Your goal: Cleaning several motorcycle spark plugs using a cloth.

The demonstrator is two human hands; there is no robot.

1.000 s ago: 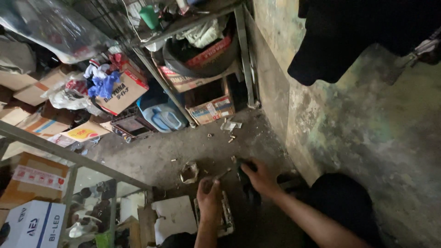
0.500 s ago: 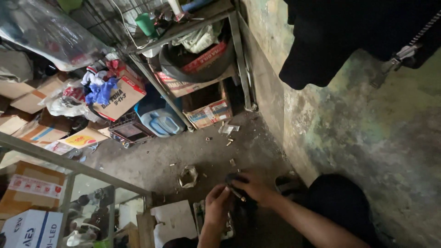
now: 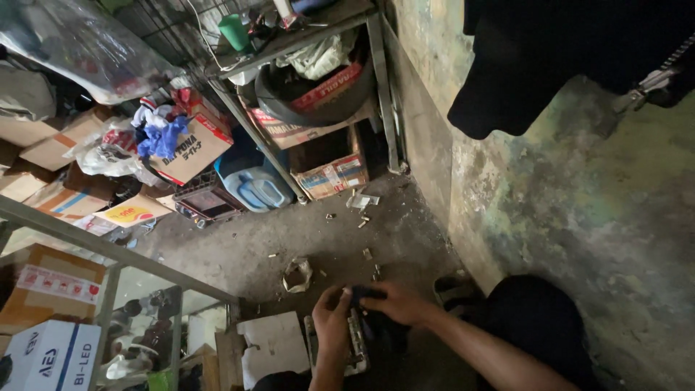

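At the lower middle of the frame, the left hand (image 3: 331, 313) and right hand (image 3: 394, 303) meet over a flat, grey rectangular tray (image 3: 355, 344) on the gritty concrete floor (image 3: 253, 250). Both curl around a small dark object (image 3: 362, 295); how firmly, I cannot tell. Crumpled paper (image 3: 297, 274) lies just left.

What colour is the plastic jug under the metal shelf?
Light blue jug, seen best in the head view.
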